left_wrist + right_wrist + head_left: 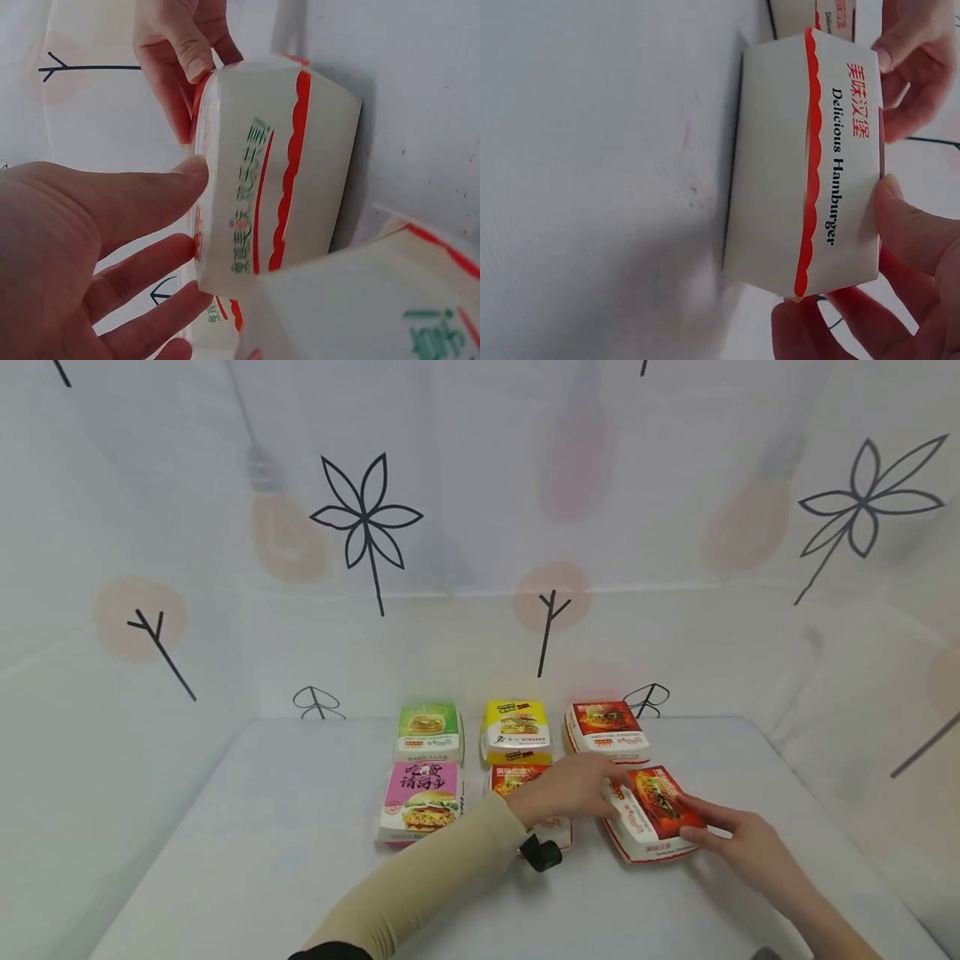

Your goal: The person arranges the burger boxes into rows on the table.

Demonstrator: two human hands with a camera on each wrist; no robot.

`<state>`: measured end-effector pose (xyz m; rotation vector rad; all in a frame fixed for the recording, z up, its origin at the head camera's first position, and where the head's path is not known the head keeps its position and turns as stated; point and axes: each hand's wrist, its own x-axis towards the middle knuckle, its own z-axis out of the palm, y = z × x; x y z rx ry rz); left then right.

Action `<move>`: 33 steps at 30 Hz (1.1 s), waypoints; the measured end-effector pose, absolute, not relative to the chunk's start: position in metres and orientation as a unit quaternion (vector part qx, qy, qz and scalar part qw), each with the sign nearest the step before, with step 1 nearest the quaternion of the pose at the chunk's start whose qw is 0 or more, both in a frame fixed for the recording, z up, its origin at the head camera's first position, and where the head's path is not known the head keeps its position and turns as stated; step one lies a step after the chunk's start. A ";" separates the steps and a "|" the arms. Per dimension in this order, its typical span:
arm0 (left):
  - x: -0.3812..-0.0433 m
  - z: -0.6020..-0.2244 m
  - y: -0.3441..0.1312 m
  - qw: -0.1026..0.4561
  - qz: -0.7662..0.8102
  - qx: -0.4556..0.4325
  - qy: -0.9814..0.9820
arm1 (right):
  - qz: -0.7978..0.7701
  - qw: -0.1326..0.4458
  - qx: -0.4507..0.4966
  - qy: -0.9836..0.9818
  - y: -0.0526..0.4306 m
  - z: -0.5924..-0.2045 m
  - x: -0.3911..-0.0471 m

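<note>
A red and white hamburger box (pixel 656 810) sits at the front right of the group of boxes, turned at a slant. My right hand (pixel 750 843) grips its right side, with the thumb at the lid's front edge. In the right wrist view the fingers (pixel 862 319) reach round its end. My left hand (pixel 577 785) touches the back left corner of the same box. In the left wrist view its thumb (pixel 176 187) lies on the lid's edge, the other fingers spread apart. The left forearm passes over another red hamburger box (pixel 517 777), partly hiding it.
Behind stand a green box (pixel 427 727), a yellow box (pixel 517 727) and a second red and white box (pixel 607 727). A pink and purple box (pixel 422 797) is at the front left. The white table (pixel 247 860) meets a patterned cloth backdrop (pixel 450 643).
</note>
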<state>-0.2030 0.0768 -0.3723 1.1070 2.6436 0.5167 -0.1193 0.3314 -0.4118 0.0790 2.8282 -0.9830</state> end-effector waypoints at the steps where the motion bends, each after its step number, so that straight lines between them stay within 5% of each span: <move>1: -0.203 -0.371 0.076 0.116 0.178 0.378 0.901 | -0.330 0.074 0.023 0.941 0.333 -0.412 -0.120; 33: -0.203 -0.378 0.077 0.131 0.204 0.372 0.896 | -0.407 0.201 -0.077 0.888 0.361 -0.401 -0.149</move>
